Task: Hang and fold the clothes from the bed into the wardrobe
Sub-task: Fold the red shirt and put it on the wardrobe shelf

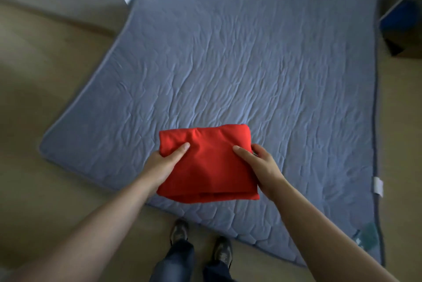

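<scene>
Both hands, left (163,163) and right (262,163), clasp folded red garment (205,163), long axis left-right, above bed (251,65).

One head-worn camera looks steeply down, close over the bed (251,65) and floor (57,122).

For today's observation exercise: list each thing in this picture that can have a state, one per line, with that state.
Red garment: folded into a thick rectangle, held over the near edge of the bed.
Left hand: gripping the garment's left side, thumb on top.
Right hand: gripping the garment's right side, thumb on top.
Bed: wrinkled grey-blue cover, no other clothes visible on it.
</scene>
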`<state>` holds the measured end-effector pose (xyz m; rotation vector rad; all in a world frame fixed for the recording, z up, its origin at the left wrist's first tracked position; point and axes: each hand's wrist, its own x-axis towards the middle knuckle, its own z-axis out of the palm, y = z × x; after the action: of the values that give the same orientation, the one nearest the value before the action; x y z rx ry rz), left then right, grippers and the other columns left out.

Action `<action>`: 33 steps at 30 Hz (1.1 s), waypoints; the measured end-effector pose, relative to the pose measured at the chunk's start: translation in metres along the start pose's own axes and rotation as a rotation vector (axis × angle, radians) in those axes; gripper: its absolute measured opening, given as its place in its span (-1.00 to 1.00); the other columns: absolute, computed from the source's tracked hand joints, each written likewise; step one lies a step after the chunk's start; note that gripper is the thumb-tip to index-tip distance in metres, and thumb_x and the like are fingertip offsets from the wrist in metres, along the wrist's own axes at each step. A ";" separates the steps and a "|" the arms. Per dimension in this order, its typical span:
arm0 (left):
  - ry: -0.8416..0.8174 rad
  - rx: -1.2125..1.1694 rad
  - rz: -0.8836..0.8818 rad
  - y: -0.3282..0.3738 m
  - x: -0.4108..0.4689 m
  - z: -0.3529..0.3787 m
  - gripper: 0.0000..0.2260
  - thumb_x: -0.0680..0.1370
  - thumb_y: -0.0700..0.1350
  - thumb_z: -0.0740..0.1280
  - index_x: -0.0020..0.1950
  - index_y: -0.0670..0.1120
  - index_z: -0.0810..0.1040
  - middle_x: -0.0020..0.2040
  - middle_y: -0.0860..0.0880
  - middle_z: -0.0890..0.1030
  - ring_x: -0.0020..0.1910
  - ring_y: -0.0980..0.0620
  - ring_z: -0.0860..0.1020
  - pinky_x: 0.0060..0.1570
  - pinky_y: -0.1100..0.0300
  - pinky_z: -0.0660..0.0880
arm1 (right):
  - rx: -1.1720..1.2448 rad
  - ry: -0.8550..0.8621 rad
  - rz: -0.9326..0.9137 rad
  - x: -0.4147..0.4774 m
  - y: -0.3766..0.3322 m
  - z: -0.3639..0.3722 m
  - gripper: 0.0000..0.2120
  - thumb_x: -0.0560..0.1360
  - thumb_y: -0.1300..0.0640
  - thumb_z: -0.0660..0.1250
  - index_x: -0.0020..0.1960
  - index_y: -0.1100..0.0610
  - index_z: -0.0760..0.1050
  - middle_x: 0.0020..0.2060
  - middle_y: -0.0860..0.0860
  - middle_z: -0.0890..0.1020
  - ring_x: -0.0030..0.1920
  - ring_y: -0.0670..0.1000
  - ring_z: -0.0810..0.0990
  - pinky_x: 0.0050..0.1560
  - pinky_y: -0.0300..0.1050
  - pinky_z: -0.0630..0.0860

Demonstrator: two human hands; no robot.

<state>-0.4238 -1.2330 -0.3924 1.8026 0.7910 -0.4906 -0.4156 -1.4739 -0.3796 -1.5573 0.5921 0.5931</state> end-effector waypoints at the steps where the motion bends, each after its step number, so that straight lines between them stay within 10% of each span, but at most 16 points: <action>1: 0.031 -0.024 0.023 0.018 -0.014 -0.010 -0.60 0.29 0.34 0.42 -0.18 0.02 0.62 -0.25 0.13 0.64 -0.20 0.15 0.61 -0.19 0.26 0.52 | -0.019 -0.014 -0.048 -0.011 -0.022 0.002 -0.67 0.38 -0.09 0.49 0.04 0.07 0.57 -0.05 0.05 0.70 -0.06 0.01 0.68 0.01 -0.06 0.60; 5: 0.166 -0.111 0.104 0.085 -0.076 -0.068 -0.58 0.24 0.40 0.39 -0.29 0.04 0.54 -0.37 0.22 0.53 -0.37 0.26 0.49 -0.36 0.32 0.41 | -0.087 -0.104 -0.238 -0.064 -0.113 0.022 -0.65 0.41 -0.12 0.45 0.08 0.06 0.55 -0.01 0.07 0.68 0.01 0.03 0.66 0.09 -0.01 0.58; 10: 0.268 -0.240 0.222 0.136 -0.125 -0.151 -0.39 0.14 0.47 0.42 -0.10 0.01 0.61 -0.15 0.08 0.66 -0.14 0.09 0.62 -0.09 0.23 0.54 | -0.212 -0.274 -0.428 -0.116 -0.208 0.059 -0.55 0.40 -0.17 0.45 0.20 0.03 0.51 0.00 0.04 0.69 -0.02 -0.02 0.69 0.08 -0.03 0.60; 14: 0.302 -0.400 0.337 0.172 -0.156 -0.228 -0.65 0.27 0.29 0.44 -0.19 0.04 0.58 -0.36 0.21 0.63 -0.39 0.30 0.59 -0.45 0.42 0.45 | -0.243 -0.319 -0.575 -0.150 -0.280 0.118 -0.57 0.40 -0.13 0.46 0.19 -0.01 0.50 0.00 0.05 0.69 -0.05 -0.01 0.69 0.07 -0.01 0.61; 23: 0.382 -0.517 0.407 0.178 -0.200 -0.442 -0.43 0.22 0.35 0.43 0.03 -0.02 0.62 -0.09 -0.03 0.70 -0.09 -0.05 0.67 0.03 0.03 0.58 | -0.261 -0.441 -0.759 -0.217 -0.373 0.320 -0.61 0.42 -0.09 0.46 0.19 -0.01 0.50 0.04 0.04 0.66 0.00 0.01 0.67 0.12 0.01 0.59; 33: 0.444 -0.558 0.532 0.189 -0.211 -0.628 -0.45 0.25 0.30 0.43 0.13 0.03 0.60 0.01 -0.03 0.69 -0.02 -0.05 0.66 0.13 -0.01 0.54 | -0.267 -0.497 -0.900 -0.269 -0.453 0.496 -0.51 0.46 -0.06 0.42 0.32 0.07 0.43 0.13 0.03 0.60 0.06 0.01 0.61 0.15 -0.02 0.55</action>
<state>-0.4601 -0.7491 0.0965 1.5102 0.6181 0.4561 -0.3160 -0.9440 0.1038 -1.6416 -0.5765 0.3339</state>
